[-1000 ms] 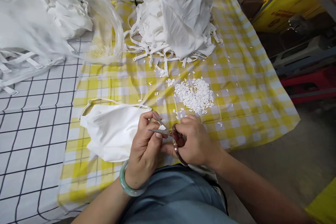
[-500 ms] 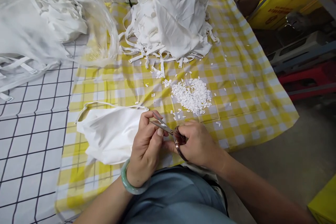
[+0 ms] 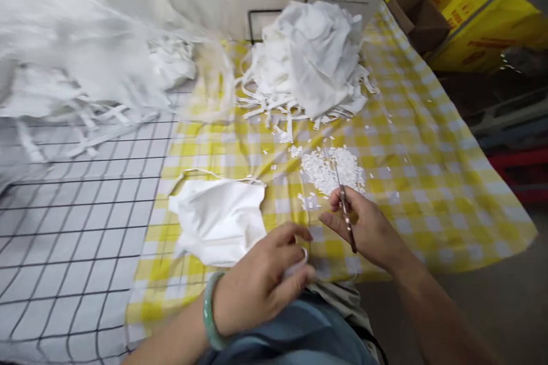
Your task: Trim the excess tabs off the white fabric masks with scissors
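My right hand (image 3: pixel 363 228) grips a pair of scissors (image 3: pixel 345 211), blades closed and pointing away toward a heap of small white cut bits (image 3: pixel 334 168) on the yellow checked cloth (image 3: pixel 411 142). My left hand (image 3: pixel 261 282), with a green bangle on the wrist, curls its fingers around a white piece near my lap; what it is stays blurred. A folded white cloth item with a strap (image 3: pixel 218 217) lies just left of my hands.
A big pile of white cloth pieces with straps (image 3: pixel 308 63) sits at the back. A clear plastic bag of more white pieces (image 3: pixel 85 57) lies at the left on a black-gridded white sheet (image 3: pixel 72 222). Yellow boxes (image 3: pixel 483 17) stand at the right, past the table edge.
The scissors closed and my right hand swung them away from my left, blades now pointing at the heap. My left hand dropped toward my lap. The camera tilted up and left.
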A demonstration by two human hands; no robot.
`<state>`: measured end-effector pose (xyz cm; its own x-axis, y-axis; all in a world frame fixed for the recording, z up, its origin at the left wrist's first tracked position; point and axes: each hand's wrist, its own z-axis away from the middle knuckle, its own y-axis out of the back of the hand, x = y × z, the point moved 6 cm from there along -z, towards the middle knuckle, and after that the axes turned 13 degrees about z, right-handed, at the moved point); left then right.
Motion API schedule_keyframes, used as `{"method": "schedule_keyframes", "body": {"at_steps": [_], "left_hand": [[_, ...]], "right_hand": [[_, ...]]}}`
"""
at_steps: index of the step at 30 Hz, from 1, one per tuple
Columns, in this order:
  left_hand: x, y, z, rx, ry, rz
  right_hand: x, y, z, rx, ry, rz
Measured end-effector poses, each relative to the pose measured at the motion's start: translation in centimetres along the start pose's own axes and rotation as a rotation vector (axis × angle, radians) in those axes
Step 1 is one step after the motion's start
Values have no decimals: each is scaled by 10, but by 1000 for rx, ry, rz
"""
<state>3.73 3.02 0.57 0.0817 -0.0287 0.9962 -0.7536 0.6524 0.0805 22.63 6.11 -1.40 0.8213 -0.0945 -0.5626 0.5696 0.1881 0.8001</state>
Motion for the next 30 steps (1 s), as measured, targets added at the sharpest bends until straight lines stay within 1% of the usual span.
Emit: {"method": "schedule_keyframes", "body": {"at_steps": [1,2,3,5,6,7,8,9,10,12,13,14,15,16,17,18,19,20,21,22,23,24,25,26,27,28,30], "left_hand": [[5,6,8,-26,10,-60],[8,19,16,23,11,-129],[10,38,23,131,1,-212],[10,82,35,383,-31,-427],[8,102,38,479,-51,-545],[5,118,37,540,-66,-651],[1,129,32,556,-77,-730],[-4,135,23,532,-86,-772],[-10,136,11,470,-85,-777],[-21,123,-15,308,-58,-729],[-24,114,-27,242,-45,-704],[-24,104,-37,200,-42,-691],[-22,97,-44,182,-50,-690],[-19,94,-48,185,-72,-696],[-15,96,-49,206,-103,-705],[-11,103,-46,242,-133,-717],[-10,118,-40,298,-150,-725],[-10,137,-31,370,-152,-732],[-12,160,-20,447,-129,-731],[-18,187,-9,543,-39,-699],[-24,212,1,612,55,-694],[-27,231,8,639,115,-726],[-25,246,12,657,135,-768],[-19,253,10,651,110,-815],[-9,254,2,629,54,-847],[3,250,-11,588,-7,-848],[26,234,-51,454,-54,-743]], "right_hand": [[-1,2,0,10,16,49],[-2,2,0,13,20,91],[-3,1,0,22,17,124],[-7,-1,-1,57,5,159],[-11,-4,-3,81,5,161],[-17,-9,-5,102,13,152],[-25,-14,-8,115,34,136],[-35,-21,-12,124,62,113],[-46,-28,-16,128,94,85],[-67,-39,-25,143,145,8],[-75,-41,-29,150,158,-32],[-81,-42,-33,155,163,-54],[-86,-40,-35,160,167,-45],[-90,-37,-36,165,180,-3],[-93,-35,-36,166,204,64],[-95,-34,-35,164,237,142],[-97,-35,-33,155,281,212],[-99,-40,-31,139,337,267],[-101,-48,-29,125,398,315],[-105,-59,-29,115,466,370],[-110,-71,-29,109,531,439],[-114,-84,-32,109,576,510],[-120,-97,-35,104,607,569],[-127,-108,-39,85,633,608],[-134,-118,-44,52,653,624],[-142,-126,-49,-3,673,620],[-158,-139,-56,-213,736,574]]}}
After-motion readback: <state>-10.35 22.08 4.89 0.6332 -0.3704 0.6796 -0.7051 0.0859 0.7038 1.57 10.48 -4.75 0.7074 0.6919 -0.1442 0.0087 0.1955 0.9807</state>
